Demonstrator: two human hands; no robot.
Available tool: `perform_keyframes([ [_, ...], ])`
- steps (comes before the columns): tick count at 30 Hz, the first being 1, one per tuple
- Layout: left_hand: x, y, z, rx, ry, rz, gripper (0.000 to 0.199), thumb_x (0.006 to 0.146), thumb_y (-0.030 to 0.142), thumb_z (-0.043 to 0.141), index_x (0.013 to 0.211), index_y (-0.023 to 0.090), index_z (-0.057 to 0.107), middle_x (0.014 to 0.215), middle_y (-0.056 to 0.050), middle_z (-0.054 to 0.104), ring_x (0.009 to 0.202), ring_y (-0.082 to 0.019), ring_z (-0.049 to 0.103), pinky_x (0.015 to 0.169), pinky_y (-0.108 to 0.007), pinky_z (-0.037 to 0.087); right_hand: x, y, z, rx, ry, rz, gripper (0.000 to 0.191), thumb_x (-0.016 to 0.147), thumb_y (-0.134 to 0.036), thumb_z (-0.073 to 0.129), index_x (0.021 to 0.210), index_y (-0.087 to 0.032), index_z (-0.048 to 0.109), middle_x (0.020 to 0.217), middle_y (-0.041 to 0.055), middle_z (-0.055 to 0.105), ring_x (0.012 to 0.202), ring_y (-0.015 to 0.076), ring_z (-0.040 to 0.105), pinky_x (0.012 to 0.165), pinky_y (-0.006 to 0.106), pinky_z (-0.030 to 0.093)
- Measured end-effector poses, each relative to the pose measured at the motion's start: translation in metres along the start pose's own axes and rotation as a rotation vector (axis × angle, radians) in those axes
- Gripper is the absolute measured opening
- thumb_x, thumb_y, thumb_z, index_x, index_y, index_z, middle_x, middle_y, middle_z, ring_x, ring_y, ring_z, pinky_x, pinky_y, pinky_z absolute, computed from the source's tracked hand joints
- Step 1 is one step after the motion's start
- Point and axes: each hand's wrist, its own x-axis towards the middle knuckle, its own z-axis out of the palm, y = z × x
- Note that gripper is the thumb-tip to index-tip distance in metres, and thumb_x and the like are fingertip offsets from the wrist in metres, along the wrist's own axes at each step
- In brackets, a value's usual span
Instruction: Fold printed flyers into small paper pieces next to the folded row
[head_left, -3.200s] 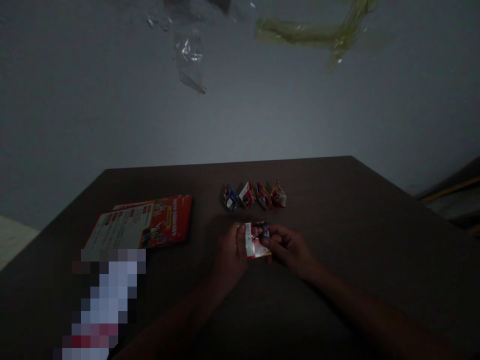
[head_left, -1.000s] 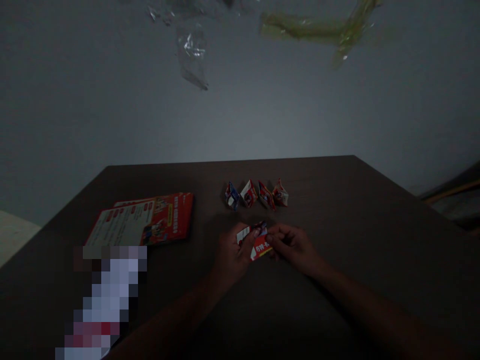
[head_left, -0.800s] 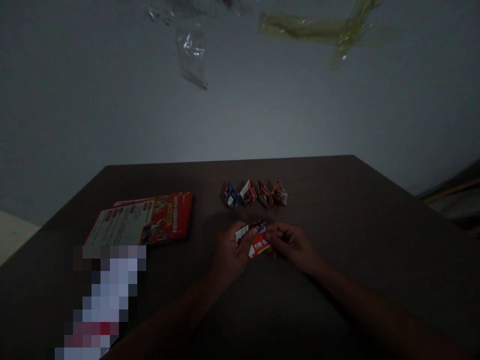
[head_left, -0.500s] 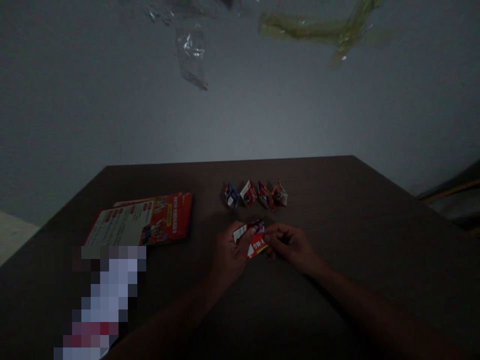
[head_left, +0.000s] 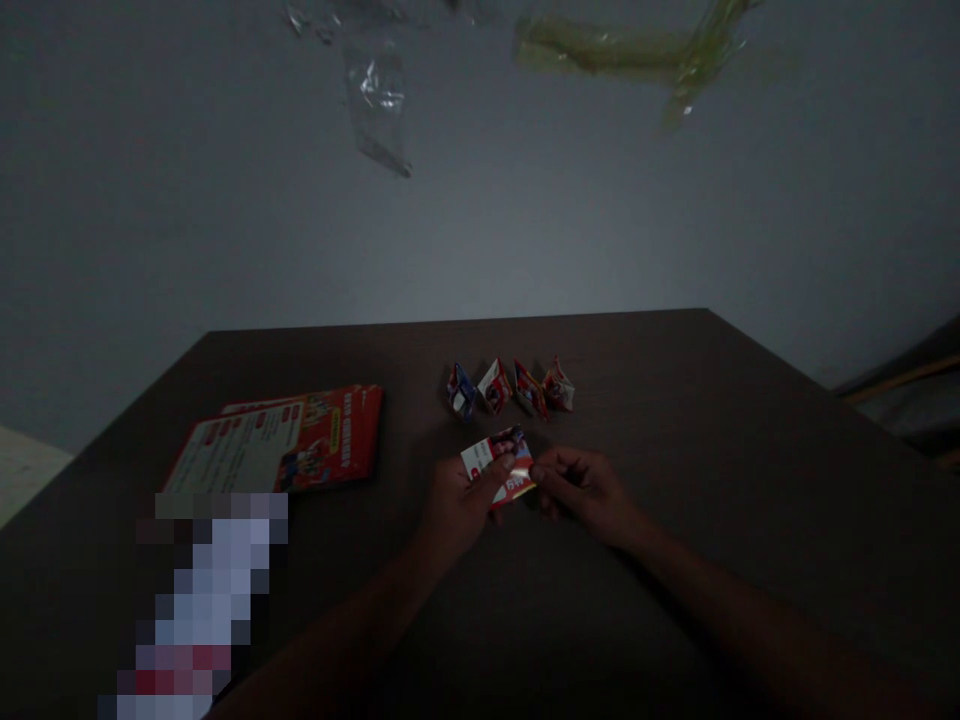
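A small piece of folded printed paper [head_left: 517,487], red and white with a picture on it, is held between both hands above the table. My left hand [head_left: 459,500] grips its left side, the thumb lying across its face. The fingertips of my right hand [head_left: 581,492] pinch its right edge. Just beyond the hands stands a row of several small folded paper shapes [head_left: 493,387] in red, white and blue, angled like open pockets.
A stack of red and white printed sheets [head_left: 341,440] lies on the left of the dark table [head_left: 675,400]. Nearer me is a pixelated pale object [head_left: 217,590]. Behind the table rises a grey wall [head_left: 480,230] with yellowish tape [head_left: 600,48] and clear tape [head_left: 379,110].
The paper in my hands has tilted, so more of its picture and white part shows. My hands stay in nearly the same place. The camera view has shifted slightly.
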Motion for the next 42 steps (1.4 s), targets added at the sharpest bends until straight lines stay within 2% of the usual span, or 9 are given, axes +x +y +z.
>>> perform_keyframes([
  [6, -0.0002, 0.0019, -0.0013, 0.012, 0.019, 0.004, 0.036, 0.075, 0.046, 0.062, 0.07, 0.011, 0.064, 0.051, 0.0, 0.058, 0.037, -0.008, 0.049, 0.033, -0.018, 0.041, -0.0007, 0.0009, 0.0017, -0.021, -0.027, -0.014, 0.028, 0.082, -0.04, 0.059, 0.073, -0.014, 0.059, 0.06, -0.0009, 0.058, 0.048, 0.0072, 0.051, 0.048, 0.021, 0.04],
  [16, 0.0007, 0.0042, -0.0024, -0.031, 0.007, -0.003, 0.03, 0.069, 0.041, 0.069, 0.075, 0.011, 0.07, 0.062, -0.003, 0.068, 0.053, -0.012, 0.059, 0.047, -0.02, 0.044, 0.0003, 0.0038, -0.0025, -0.028, 0.034, -0.018, 0.028, 0.081, -0.041, 0.061, 0.074, -0.014, 0.06, 0.06, -0.0009, 0.058, 0.049, 0.0073, 0.05, 0.048, 0.021, 0.038],
  [21, 0.0017, 0.0049, -0.0036, -0.011, -0.058, 0.047, 0.026, 0.069, 0.037, 0.069, 0.078, 0.012, 0.07, 0.071, -0.004, 0.07, 0.062, -0.014, 0.062, 0.056, -0.021, 0.046, -0.0009, 0.003, -0.003, -0.033, 0.076, -0.025, 0.027, 0.081, -0.041, 0.061, 0.076, -0.014, 0.061, 0.061, -0.0007, 0.059, 0.05, 0.0082, 0.051, 0.05, 0.021, 0.04],
  [27, 0.0033, 0.0032, -0.0048, 0.0, -0.064, 0.047, 0.027, 0.073, 0.039, 0.066, 0.081, 0.012, 0.069, 0.066, -0.003, 0.067, 0.052, -0.01, 0.055, 0.048, -0.02, 0.041, -0.0018, 0.0018, -0.0026, -0.086, 0.033, -0.045, 0.03, 0.084, -0.042, 0.057, 0.071, -0.015, 0.061, 0.063, 0.0003, 0.06, 0.053, 0.0082, 0.051, 0.051, 0.021, 0.039],
  [29, 0.0036, 0.002, -0.0054, 0.0, -0.093, 0.042, 0.028, 0.074, 0.04, 0.065, 0.08, 0.013, 0.068, 0.063, -0.002, 0.065, 0.05, -0.009, 0.052, 0.046, -0.019, 0.039, -0.0017, 0.0026, -0.004, -0.088, 0.054, -0.051, 0.031, 0.084, -0.042, 0.057, 0.069, -0.015, 0.06, 0.061, 0.0, 0.059, 0.052, 0.0084, 0.05, 0.051, 0.021, 0.038],
  [32, 0.0034, -0.0002, -0.0059, 0.016, -0.207, 0.024, 0.031, 0.077, 0.042, 0.061, 0.077, 0.012, 0.066, 0.06, -0.002, 0.062, 0.048, -0.009, 0.051, 0.045, -0.019, 0.038, -0.0017, 0.0044, -0.0064, -0.048, 0.094, -0.054, 0.03, 0.083, -0.042, 0.059, 0.069, -0.016, 0.06, 0.06, -0.0002, 0.059, 0.052, 0.0089, 0.05, 0.05, 0.022, 0.039],
  [35, 0.0017, -0.0006, -0.0049, 0.007, -0.304, 0.033, 0.03, 0.08, 0.042, 0.058, 0.081, 0.012, 0.063, 0.061, -0.002, 0.061, 0.049, -0.008, 0.051, 0.045, -0.019, 0.04, -0.0018, 0.0049, -0.0062, 0.003, 0.094, -0.068, 0.029, 0.083, -0.042, 0.059, 0.071, -0.016, 0.061, 0.06, -0.0004, 0.059, 0.053, 0.009, 0.051, 0.051, 0.021, 0.04],
  [38, -0.001, 0.0014, -0.0029, -0.037, -0.336, 0.057, 0.026, 0.081, 0.039, 0.058, 0.088, 0.014, 0.06, 0.066, -0.002, 0.061, 0.052, -0.009, 0.053, 0.048, -0.019, 0.042, -0.0023, 0.0029, -0.0029, -0.001, 0.039, -0.086, 0.03, 0.084, -0.041, 0.057, 0.069, -0.016, 0.059, 0.06, -0.0002, 0.059, 0.053, 0.009, 0.051, 0.05, 0.021, 0.039],
  [42, -0.0047, 0.0044, -0.0022, -0.039, -0.376, 0.078, 0.024, 0.082, 0.038, 0.058, 0.083, 0.014, 0.059, 0.067, -0.001, 0.059, 0.055, -0.008, 0.053, 0.047, -0.017, 0.041, -0.0036, 0.0009, 0.0009, -0.014, -0.065, -0.108, 0.03, 0.087, -0.041, 0.053, 0.069, -0.016, 0.057, 0.059, -0.0003, 0.058, 0.053, 0.0097, 0.052, 0.051, 0.022, 0.04],
])
